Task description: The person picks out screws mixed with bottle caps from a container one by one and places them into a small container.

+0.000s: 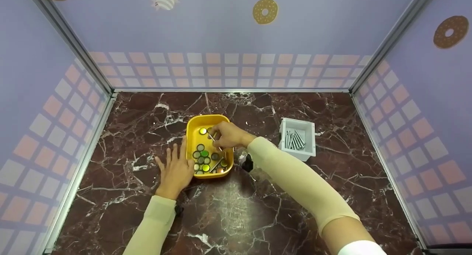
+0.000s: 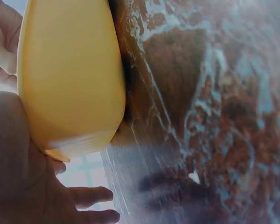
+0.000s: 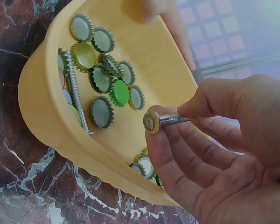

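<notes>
A yellow plastic bin (image 1: 199, 140) stands on the marble-patterned table, with several bottle caps (image 3: 101, 78) inside, mostly showing their grey undersides. My right hand (image 1: 228, 135) is over the bin, pinching a metal bolt (image 3: 168, 120) between thumb and fingers; its round, flat head shows in the right wrist view. Another long bolt (image 3: 75, 91) lies among the caps along the bin's near side. My left hand (image 1: 177, 173) lies against the bin's left side, fingers spread and fairly straight, the thumb side touching the rim. In the left wrist view the bin's outer wall (image 2: 72, 74) fills the middle.
A small white box (image 1: 309, 151) holding several bolts (image 1: 294, 140) sits to the right of the bin, beyond my right forearm. Walls with a checked pattern (image 1: 236, 68) close off the table at the back and both sides.
</notes>
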Motion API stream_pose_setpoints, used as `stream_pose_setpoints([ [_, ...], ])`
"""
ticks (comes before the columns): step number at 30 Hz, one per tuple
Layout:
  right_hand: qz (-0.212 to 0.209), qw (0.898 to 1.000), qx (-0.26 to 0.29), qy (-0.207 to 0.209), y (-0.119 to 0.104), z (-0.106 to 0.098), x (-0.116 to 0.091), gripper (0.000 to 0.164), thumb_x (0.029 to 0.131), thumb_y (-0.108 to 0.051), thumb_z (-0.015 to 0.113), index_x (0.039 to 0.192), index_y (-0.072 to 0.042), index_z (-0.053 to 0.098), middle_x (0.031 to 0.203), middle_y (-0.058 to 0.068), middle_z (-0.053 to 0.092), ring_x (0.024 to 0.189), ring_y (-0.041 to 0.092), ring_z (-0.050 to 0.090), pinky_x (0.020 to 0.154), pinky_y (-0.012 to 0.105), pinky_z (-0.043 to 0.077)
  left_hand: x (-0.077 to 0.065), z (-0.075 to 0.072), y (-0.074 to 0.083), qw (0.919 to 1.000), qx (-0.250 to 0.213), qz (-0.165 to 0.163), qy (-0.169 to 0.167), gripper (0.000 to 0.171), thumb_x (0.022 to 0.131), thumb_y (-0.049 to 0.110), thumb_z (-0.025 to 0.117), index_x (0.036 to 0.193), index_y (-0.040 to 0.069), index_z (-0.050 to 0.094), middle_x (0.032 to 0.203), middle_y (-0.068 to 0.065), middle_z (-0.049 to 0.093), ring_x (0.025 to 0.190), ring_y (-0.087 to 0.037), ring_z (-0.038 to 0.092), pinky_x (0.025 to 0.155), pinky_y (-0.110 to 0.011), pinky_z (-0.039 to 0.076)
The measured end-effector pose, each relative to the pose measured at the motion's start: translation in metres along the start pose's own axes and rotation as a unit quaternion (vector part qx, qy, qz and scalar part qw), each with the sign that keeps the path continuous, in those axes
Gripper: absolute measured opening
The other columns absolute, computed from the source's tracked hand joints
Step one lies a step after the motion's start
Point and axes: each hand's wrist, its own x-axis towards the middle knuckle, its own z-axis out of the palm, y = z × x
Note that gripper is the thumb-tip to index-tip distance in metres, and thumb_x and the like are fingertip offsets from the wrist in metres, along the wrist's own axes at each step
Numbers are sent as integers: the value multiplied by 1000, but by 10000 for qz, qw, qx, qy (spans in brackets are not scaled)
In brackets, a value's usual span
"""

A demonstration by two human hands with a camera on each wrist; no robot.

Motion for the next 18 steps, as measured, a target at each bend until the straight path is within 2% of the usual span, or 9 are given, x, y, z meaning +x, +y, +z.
stream_pose_setpoints([
  [5, 134, 9978, 656, -24, 7, -6, -8, 37, 107, -4, 82, 143, 0, 78, 112, 19, 86, 87, 20, 83, 88, 42, 75, 0, 0, 0, 10000, -53, -19, 9, 81, 117, 29, 38, 190, 27, 2, 193, -31, 19, 180, -61, 13, 138, -89, -11],
  [8, 81, 9965, 830, -26, 13, -11, -14, 38, 107, -4, 82, 145, -2, 77, 115, 24, 85, 83, 16, 81, 93, 50, 75, -1, -1, -1, 10000, -79, -14, 3, 81, 117, 29, 38, 190, 27, 2, 193, -31, 19, 180, -60, 11, 138, -89, -11],
  [13, -44, 9962, 869, -10, 23, -20, -24, 44, 108, -7, 81, 151, 1, 74, 120, 27, 86, 96, 40, 85, 102, 68, 69, -2, -2, -1, 10000, -78, -17, -3, 82, 118, 29, 37, 190, 27, 0, 193, -32, 18, 180, -61, 11, 138, -89, -11],
  [15, -43, 9960, 891, 49, 27, -24, -29, 45, 108, -11, 82, 151, 0, 73, 120, 26, 86, 104, 45, 85, 103, 67, 68, -2, -1, 0, 10000, -72, -11, 20, 82, 118, 30, 38, 190, 27, 1, 193, -32, 19, 179, -61, 12, 138, -89, -11],
  [18, -51, 9945, 1038, 131, 32, -30, -38, 43, 107, -10, 84, 149, -3, 75, 119, 26, 86, 104, 43, 85, 104, 65, 69, -1, 0, -1, 10000, -50, 12, 45, 81, 118, 30, 40, 190, 27, 2, 192, -32, 20, 179, -62, 14, 138, -90, -11],
])
